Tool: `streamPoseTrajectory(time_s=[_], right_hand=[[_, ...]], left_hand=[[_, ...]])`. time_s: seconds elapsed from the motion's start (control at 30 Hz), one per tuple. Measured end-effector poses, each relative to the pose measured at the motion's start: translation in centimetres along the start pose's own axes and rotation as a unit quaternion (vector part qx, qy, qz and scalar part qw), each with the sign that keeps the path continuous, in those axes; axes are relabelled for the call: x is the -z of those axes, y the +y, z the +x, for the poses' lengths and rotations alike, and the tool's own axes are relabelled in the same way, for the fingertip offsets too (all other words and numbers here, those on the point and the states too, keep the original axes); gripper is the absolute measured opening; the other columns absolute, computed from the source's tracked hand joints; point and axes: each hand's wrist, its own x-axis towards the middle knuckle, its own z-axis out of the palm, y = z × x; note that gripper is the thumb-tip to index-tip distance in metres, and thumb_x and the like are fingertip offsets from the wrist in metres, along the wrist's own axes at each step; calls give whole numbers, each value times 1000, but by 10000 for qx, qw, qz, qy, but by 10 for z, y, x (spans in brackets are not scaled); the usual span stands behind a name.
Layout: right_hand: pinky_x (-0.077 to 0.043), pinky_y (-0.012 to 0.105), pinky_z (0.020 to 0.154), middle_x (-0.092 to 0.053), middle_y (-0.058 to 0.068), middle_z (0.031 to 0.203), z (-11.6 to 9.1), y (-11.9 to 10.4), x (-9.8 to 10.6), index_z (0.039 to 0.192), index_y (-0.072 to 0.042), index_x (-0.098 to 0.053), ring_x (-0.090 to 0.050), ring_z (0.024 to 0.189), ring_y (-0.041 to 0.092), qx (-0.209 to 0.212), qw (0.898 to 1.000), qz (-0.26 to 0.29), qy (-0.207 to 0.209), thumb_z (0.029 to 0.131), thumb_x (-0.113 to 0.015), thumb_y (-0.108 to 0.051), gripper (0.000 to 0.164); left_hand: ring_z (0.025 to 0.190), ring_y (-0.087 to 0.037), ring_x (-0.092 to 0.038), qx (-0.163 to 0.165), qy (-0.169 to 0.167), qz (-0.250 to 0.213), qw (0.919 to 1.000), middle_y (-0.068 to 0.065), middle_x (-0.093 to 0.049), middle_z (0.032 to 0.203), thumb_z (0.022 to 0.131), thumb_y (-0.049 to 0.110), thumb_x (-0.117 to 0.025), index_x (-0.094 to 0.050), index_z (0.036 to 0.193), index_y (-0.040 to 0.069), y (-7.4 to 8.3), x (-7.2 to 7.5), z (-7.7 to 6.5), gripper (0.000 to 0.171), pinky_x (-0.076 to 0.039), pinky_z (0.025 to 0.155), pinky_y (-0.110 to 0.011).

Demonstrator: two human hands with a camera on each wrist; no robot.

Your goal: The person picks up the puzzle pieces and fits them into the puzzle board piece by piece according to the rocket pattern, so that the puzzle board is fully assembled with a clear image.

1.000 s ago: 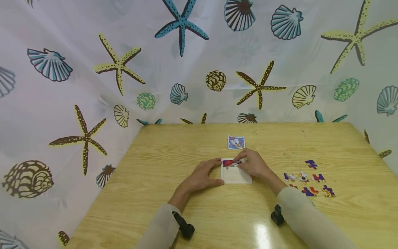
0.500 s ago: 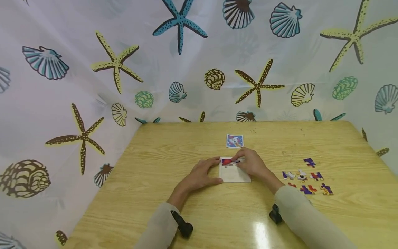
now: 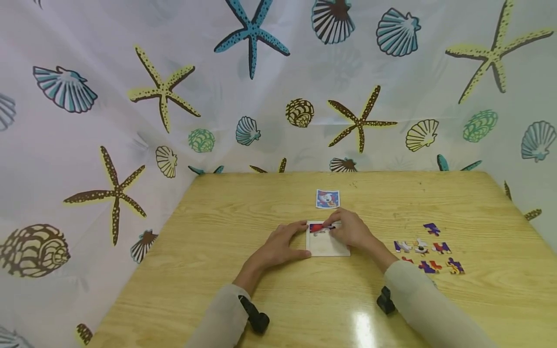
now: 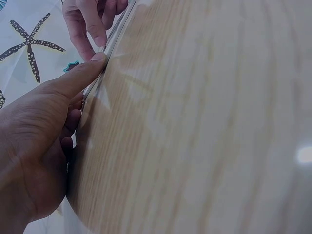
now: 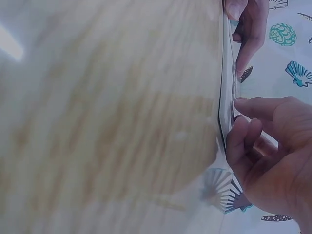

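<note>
Head view: the puzzle frame (image 3: 328, 247) lies flat on the table (image 3: 243, 203), between my hands. My left hand (image 3: 278, 246) grips its left side, thumb at the near corner, fingers at the far one. My right hand (image 3: 354, 231) pinches a puzzle piece (image 3: 332, 226) in the far row, partly covering it. Loose pieces (image 3: 421, 249) sit to the right. Probably light, stiff card; tabs could crease, so best held by flat edges. Frame likely slides easily; steady its rim. No readable writing.

Left wrist: frame edge-on, thumb against it.

Right wrist: fingertips at the frame; pinched piece hidden. No legible label.
</note>
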Motion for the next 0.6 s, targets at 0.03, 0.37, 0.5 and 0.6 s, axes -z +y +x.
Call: streamPoseTrajectory(time_s=[0.03, 0.37, 0.5, 0.6], right_hand=[[-45, 52, 106, -66, 11, 121, 0, 0, 0, 109, -6, -80, -59, 122, 34, 6, 10000, -3, -16, 93, -70, 2, 21], [-36, 58, 115, -66, 18, 135, -5, 8, 5, 124, -3, -74, -53, 136, 40, 100, 9997, 187, -128, 98, -66, -3, 27], [-55, 54, 92, -62, 18, 143, -7, 11, 7, 131, -5, -70, -67, 106, 39, 18, 9985, 494, -231, 101, -65, -8, 31], [-54, 39, 66, -61, 17, 143, -8, 14, 10, 136, -4, -66, -63, 71, 28, -47, 9968, 743, -288, 103, -63, -10, 35]], left_hand=[[151, -25, -28, 7, -9, -5, 10000, 10, -34, 168, 91, 50, -77, -47, 157, 22, 0, 0, -1, 78, -23, 122, -55], [154, -25, -26, -40, 36, 27, 10000, 10, -33, 168, 92, 51, -76, -46, 158, 22, -1, -1, 1, 79, -19, 123, -54], [153, -26, -27, -8, 54, -31, 10000, 10, -34, 167, 91, 51, -77, -47, 157, 22, -1, 0, 1, 78, -21, 123, -55], [153, -26, -27, 30, 40, -65, 10000, 9, -35, 167, 90, 51, -78, -48, 157, 22, -1, 0, 1, 78, -22, 122, -56]])
